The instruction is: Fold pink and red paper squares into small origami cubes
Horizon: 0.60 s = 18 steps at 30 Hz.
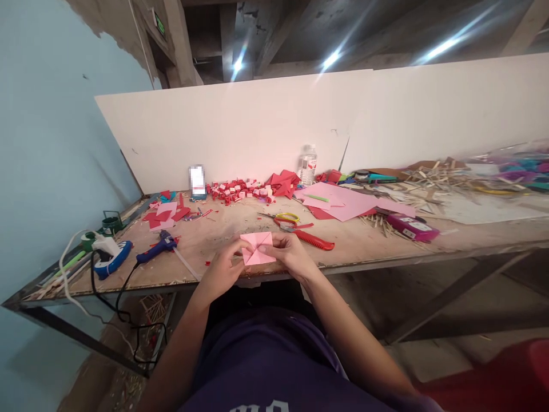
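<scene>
A small square of pink paper [257,248], creased into folded flaps, is held over the near edge of the wooden workbench [206,240]. My left hand [223,268] pinches its left side with thumb and fingers closed on it. My right hand [291,253] grips its right side the same way.
A blue glue gun [159,246] with a black cord lies to the left. Yellow-handled scissors [285,218] and a red utility knife [313,239] lie just beyond my hands. Pink sheets [343,201], small red pieces [240,190], a water bottle [307,164] and wooden sticks [429,177] fill the back. A white board [274,120] stands behind.
</scene>
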Each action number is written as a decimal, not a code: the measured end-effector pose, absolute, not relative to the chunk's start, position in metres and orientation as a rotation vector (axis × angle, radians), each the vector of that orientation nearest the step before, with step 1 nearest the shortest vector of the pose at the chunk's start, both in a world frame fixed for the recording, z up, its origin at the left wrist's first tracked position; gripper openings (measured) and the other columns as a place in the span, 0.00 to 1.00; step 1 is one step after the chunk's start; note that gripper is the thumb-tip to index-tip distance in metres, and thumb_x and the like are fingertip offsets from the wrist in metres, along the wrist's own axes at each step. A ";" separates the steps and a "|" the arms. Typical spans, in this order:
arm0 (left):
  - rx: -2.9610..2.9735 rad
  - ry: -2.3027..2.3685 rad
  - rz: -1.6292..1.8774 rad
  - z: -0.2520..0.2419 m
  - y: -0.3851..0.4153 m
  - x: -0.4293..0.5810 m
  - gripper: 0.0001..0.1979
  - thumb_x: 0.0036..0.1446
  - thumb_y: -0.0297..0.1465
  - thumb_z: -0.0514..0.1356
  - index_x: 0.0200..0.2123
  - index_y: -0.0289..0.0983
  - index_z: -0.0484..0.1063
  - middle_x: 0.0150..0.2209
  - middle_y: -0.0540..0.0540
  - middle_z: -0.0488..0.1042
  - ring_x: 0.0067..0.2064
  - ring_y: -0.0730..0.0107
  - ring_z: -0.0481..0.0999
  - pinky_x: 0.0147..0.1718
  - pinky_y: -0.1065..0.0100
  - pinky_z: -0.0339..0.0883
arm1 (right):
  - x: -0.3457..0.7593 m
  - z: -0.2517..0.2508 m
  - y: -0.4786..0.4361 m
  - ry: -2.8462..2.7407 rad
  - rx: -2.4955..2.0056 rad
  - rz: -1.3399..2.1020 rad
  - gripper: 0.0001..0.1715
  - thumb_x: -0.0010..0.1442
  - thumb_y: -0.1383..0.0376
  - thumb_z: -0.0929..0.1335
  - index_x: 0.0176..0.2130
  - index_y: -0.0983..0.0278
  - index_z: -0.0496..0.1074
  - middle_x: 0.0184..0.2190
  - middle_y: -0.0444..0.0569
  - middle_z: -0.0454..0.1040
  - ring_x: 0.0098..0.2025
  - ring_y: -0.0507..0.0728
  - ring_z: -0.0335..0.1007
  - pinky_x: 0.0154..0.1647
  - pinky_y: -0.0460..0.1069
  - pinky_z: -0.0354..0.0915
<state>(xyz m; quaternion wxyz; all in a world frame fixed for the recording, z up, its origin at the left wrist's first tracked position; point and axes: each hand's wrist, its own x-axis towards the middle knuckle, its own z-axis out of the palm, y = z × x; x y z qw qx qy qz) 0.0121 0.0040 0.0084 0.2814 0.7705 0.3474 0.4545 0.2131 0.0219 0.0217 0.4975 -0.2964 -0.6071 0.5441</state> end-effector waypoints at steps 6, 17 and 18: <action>2.068 0.891 1.255 0.009 0.002 0.010 0.12 0.54 0.27 0.67 0.42 0.43 0.78 0.63 0.42 0.65 0.64 0.55 0.68 0.57 0.58 0.71 | 0.211 0.021 0.022 -1.444 -0.761 1.255 0.18 0.47 0.57 0.80 0.35 0.66 0.82 0.32 0.50 0.82 0.35 0.60 0.77 0.39 0.52 0.70; 1.936 0.892 1.291 0.006 0.008 0.009 0.09 0.52 0.36 0.71 0.37 0.39 0.84 0.45 0.42 0.80 0.48 0.57 0.80 0.49 0.60 0.75 | 0.211 0.017 0.027 -1.498 -0.815 1.183 0.19 0.47 0.56 0.80 0.28 0.67 0.75 0.22 0.42 0.73 0.23 0.50 0.63 0.25 0.45 0.57; 1.923 0.912 1.299 0.006 0.008 0.009 0.10 0.51 0.36 0.72 0.36 0.39 0.84 0.42 0.43 0.81 0.46 0.58 0.80 0.48 0.61 0.75 | 0.211 0.017 0.027 -1.508 -0.820 1.176 0.19 0.48 0.55 0.79 0.28 0.67 0.75 0.21 0.43 0.73 0.23 0.50 0.64 0.24 0.45 0.58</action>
